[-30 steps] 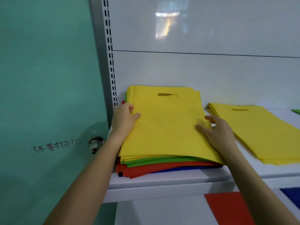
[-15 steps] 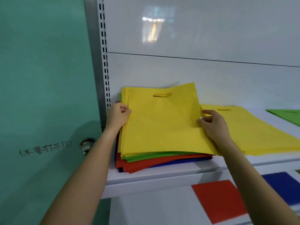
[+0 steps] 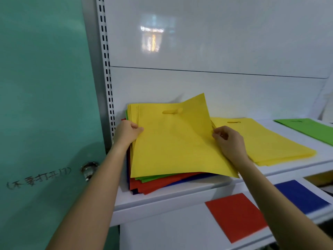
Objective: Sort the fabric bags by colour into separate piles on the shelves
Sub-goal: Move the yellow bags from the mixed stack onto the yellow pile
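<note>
Gently, we are pinching the edge of only the top yellow bag [image 3: 173, 141] with our right hand [image 3: 229, 143], our left hand [image 3: 127, 132] gripping the mixed pile [image 3: 162, 183] steady.

The top bag [image 3: 176, 141] is plain yellow, over a green, red and blue stack [image 3: 155, 184]. At its three o'clock the pile [image 3: 266, 139] is yellow; the shelf [image 3: 180, 201] is white.
</note>
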`<state>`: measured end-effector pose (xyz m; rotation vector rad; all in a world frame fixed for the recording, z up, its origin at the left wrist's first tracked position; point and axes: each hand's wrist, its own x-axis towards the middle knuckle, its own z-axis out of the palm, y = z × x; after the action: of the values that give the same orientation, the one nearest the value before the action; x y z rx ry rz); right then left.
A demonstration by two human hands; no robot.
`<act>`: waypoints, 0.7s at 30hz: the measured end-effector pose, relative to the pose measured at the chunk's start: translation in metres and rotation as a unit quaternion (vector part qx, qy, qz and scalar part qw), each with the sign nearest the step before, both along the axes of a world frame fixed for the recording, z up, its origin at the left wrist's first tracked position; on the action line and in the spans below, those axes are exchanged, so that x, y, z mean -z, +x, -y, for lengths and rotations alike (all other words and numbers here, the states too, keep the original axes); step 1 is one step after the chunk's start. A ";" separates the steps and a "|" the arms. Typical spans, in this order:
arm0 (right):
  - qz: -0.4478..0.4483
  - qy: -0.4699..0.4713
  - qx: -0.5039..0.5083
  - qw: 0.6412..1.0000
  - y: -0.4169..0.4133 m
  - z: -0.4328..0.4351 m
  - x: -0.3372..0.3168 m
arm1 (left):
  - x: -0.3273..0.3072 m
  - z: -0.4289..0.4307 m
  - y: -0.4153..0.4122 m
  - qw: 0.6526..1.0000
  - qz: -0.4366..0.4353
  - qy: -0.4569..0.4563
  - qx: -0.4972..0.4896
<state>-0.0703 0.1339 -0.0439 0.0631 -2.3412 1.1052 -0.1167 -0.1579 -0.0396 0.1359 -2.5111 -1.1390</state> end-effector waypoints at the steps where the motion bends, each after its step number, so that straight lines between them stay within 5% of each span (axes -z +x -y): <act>1: -0.002 -0.011 0.001 1.000 0.001 0.000 0.002 | -0.001 0.001 -0.002 1.000 0.004 0.010 0.000; 9: -0.039 -0.013 -0.009 0.999 0.006 0.000 -0.009 | -0.004 0.004 -0.006 1.000 0.024 0.014 0.001; 21: -0.068 -0.133 -0.048 0.988 0.010 -0.006 -0.013 | -0.005 0.004 -0.001 0.987 0.011 0.157 0.019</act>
<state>-0.0601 0.1397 -0.0308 0.1495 -2.0717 1.4064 -0.1180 -0.1620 -0.0343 0.1851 -2.3452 -1.5508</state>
